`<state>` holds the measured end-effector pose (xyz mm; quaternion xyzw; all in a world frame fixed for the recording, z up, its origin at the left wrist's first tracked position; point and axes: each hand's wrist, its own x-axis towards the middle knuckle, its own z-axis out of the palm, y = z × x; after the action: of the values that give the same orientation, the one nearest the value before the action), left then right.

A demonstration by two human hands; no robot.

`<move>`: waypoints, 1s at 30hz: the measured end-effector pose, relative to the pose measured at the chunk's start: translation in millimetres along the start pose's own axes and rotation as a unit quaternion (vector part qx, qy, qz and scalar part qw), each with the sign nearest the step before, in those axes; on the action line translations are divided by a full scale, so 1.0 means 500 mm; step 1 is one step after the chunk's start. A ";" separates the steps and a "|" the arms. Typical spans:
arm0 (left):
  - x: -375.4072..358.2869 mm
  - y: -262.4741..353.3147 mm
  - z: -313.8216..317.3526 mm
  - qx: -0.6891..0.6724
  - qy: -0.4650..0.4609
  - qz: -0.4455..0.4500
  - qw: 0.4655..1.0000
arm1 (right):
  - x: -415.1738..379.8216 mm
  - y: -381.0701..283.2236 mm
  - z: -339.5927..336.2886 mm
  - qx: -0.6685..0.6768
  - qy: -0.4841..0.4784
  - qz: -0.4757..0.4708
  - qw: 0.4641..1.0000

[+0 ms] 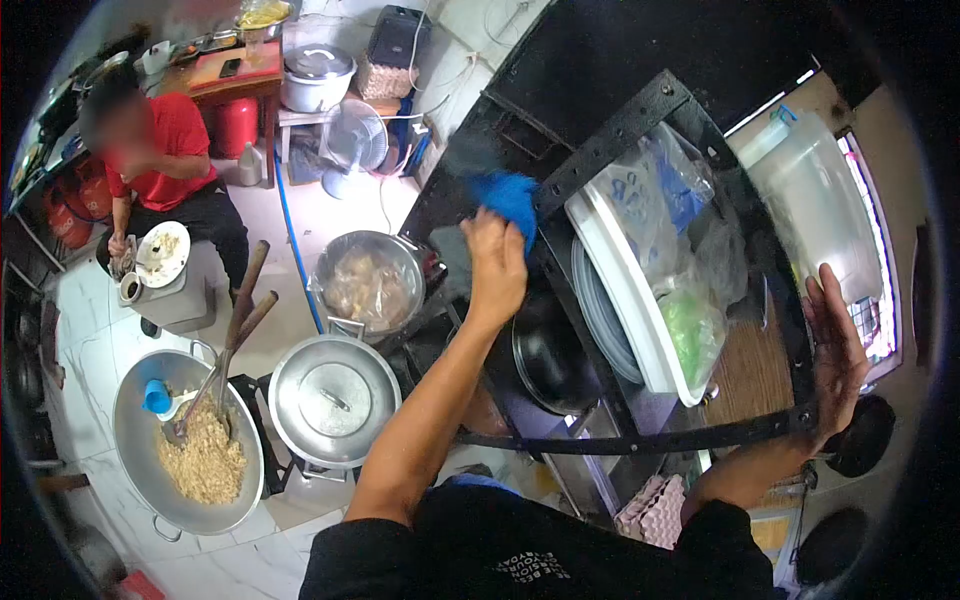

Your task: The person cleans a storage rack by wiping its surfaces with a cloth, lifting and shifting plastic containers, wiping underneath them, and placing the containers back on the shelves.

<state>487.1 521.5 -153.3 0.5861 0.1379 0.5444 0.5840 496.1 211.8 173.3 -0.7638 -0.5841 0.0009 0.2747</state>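
Observation:
A blue cloth (508,200) is bunched in my left hand (497,262), its far edge smeared by motion. The hand reaches across beside a black metal rack (610,145), over a dark surface. Over on the right, my right hand (838,350) has its fingers stretched out along the rack's outer post, just below a translucent plastic bin (815,200). Between my two arms the rack carries a white tray (625,290) tipped on edge in this view, with clear plastic bags (640,215) and a green bag (690,335) beside it.
A lidded pot (334,402), a bag-covered pot (368,285) and a large wok (135,440) of crumbly food stand to the left. Beyond them a person in red (180,140) sits near a plate (163,254). A fan (355,140) is at the back; egg trays (655,508) sit low near me.

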 end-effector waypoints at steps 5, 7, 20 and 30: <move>0.000 0.054 0.018 -0.089 -0.008 0.039 0.995 | 0.003 -0.008 0.004 -0.046 0.010 0.031 0.998; -0.024 0.082 0.026 -0.036 -0.016 0.098 0.994 | 0.001 0.000 0.007 -0.001 0.057 0.058 0.997; -0.223 0.118 0.033 0.049 -0.082 -0.011 0.995 | -0.007 -0.012 0.020 -0.037 0.076 0.052 0.995; -0.265 0.156 0.030 0.034 -0.096 -0.034 0.994 | 0.018 -0.048 0.069 -0.095 0.150 0.046 0.983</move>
<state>413.3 386.2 -147.4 0.6502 0.1197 0.4603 0.5925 466.4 238.1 157.2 -0.8040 -0.4975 -0.1564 0.2856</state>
